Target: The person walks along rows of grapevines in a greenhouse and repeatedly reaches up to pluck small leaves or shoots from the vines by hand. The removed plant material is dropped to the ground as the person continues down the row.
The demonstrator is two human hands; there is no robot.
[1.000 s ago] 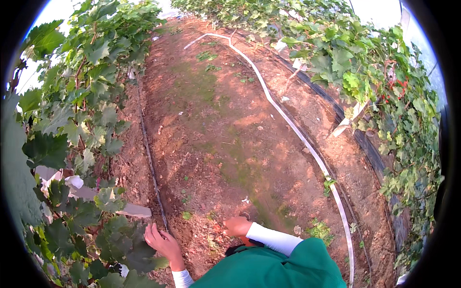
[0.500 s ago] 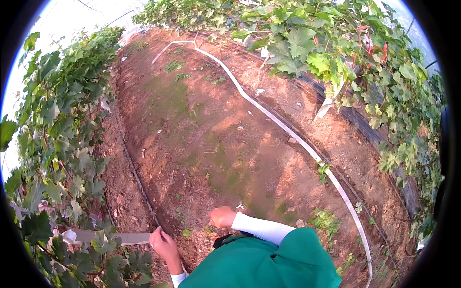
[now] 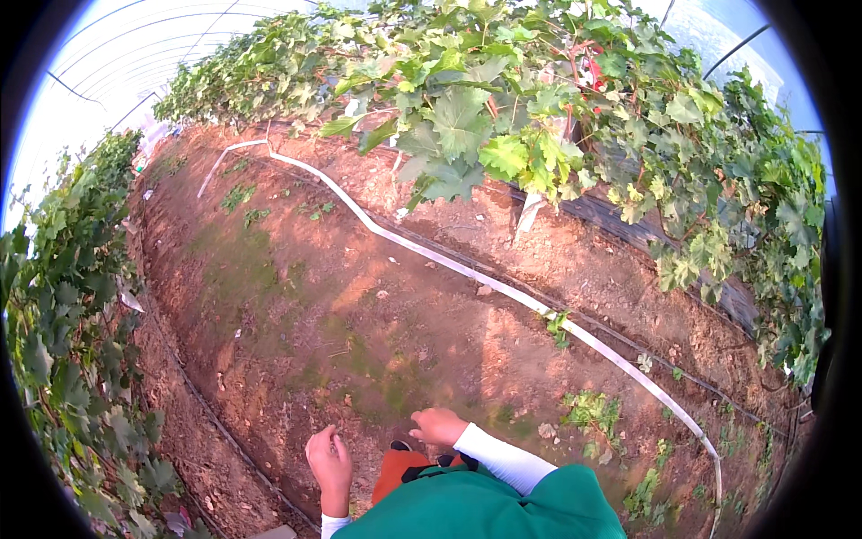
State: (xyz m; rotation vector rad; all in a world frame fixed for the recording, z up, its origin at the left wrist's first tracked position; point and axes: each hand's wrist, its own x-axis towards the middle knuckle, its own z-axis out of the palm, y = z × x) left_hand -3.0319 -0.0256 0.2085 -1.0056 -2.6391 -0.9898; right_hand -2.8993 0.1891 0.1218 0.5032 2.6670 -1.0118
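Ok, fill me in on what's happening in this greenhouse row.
A person in a green top stands on a bare dirt path between two rows of leafy vines. Both hands are in front of the body and hold nothing: the left hand is loosely curled, the right hand hangs over the soil. A flat white hose runs along the path by the right-hand row, and a thin dark drip line runs by the left-hand row.
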